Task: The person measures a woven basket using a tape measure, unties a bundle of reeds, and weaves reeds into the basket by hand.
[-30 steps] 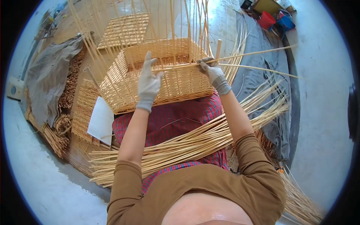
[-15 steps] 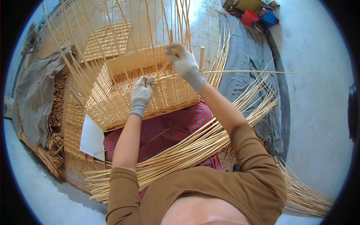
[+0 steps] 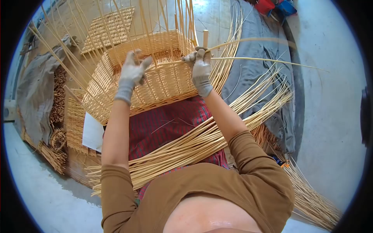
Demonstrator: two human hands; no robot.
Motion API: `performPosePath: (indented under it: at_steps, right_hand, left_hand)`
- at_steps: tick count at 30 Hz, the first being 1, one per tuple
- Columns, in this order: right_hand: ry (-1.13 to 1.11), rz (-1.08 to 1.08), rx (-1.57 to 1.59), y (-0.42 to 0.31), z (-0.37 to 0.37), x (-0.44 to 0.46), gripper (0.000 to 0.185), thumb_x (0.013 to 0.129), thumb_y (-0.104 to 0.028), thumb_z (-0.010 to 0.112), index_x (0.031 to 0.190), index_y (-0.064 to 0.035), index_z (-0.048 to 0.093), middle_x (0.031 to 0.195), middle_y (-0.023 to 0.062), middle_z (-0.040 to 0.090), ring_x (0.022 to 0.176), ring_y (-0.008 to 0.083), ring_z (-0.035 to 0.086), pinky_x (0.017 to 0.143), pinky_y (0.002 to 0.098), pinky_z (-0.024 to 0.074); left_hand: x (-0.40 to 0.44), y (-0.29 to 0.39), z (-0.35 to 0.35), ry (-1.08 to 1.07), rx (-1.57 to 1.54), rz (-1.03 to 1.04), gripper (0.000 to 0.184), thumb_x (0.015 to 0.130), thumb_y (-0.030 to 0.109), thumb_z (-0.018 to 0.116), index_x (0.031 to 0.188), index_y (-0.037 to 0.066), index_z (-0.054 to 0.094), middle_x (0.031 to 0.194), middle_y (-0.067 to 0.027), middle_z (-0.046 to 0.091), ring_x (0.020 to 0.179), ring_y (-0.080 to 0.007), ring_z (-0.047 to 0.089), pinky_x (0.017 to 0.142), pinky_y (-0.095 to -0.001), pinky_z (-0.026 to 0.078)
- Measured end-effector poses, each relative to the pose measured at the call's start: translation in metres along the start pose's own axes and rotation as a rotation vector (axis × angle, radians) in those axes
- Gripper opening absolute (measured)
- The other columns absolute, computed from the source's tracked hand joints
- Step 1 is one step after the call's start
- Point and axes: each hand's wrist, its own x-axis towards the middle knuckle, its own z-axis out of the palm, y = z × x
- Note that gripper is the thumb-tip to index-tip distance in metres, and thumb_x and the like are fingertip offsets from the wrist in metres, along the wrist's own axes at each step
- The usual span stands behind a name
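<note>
A pale wicker basket (image 3: 167, 85) rests tilted on the red checked cloth, with tall upright stakes (image 3: 145, 31) rising from its rim. At the near rim's right end, my right hand (image 3: 202, 72), in a white-grey glove, is closed on a willow rod (image 3: 229, 43); the rod's long end stretches right, blurred by motion. My left hand (image 3: 133, 73), gloved too, is over the near rim further left among the stakes. Its thumb and fingers are apart, with nothing visible in them. A wooden post (image 3: 205, 38) stands at the basket's right corner.
Loose willow rods (image 3: 182, 153) lie across the checked cloth (image 3: 155, 134) by my body. Woven panels (image 3: 110, 29) lie behind and left. Grey cloth (image 3: 256, 50) spreads on the right, with red and blue containers (image 3: 285, 7) beyond. Bundled rods (image 3: 58, 101) sit at left.
My right hand has come down to the rim, and its rod now swings out to the right. My left hand has moved left and opened its fingers. The view has shifted slightly.
</note>
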Motion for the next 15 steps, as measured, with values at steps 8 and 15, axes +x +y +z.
performPosePath:
  at_steps: [8, 15]
  right_hand:
    - [-0.008, 0.155, -0.523, -0.064, -0.023, 0.018, 0.011, 0.106, -0.017, 0.055, 0.107, -0.0077, 0.050, 0.083, 0.0051, 0.068, 0.071, 0.0139, 0.066, 0.062, 0.0312, 0.0550]
    - [-0.216, -0.301, -1.018, -0.075, -0.017, 0.066, 0.037, 0.094, -0.006, 0.066, 0.127, -0.0140, 0.053, 0.105, 0.0077, 0.069, 0.085, 0.0243, 0.069, 0.070, 0.0346, 0.0582]
  left_hand:
    - [0.022, 0.000, 0.021, 0.680, -0.316, 0.696, 0.040, 0.099, 0.035, 0.066, 0.129, 0.011, 0.054, 0.087, -0.0109, 0.070, 0.069, -0.0140, 0.071, 0.052, -0.0285, 0.053]
    - [0.016, 0.031, 0.111, -0.112, -0.081, 0.185, 0.032, 0.103, 0.037, 0.058, 0.105, 0.006, 0.064, 0.071, -0.0083, 0.065, 0.048, -0.0166, 0.061, 0.045, -0.0329, 0.049]
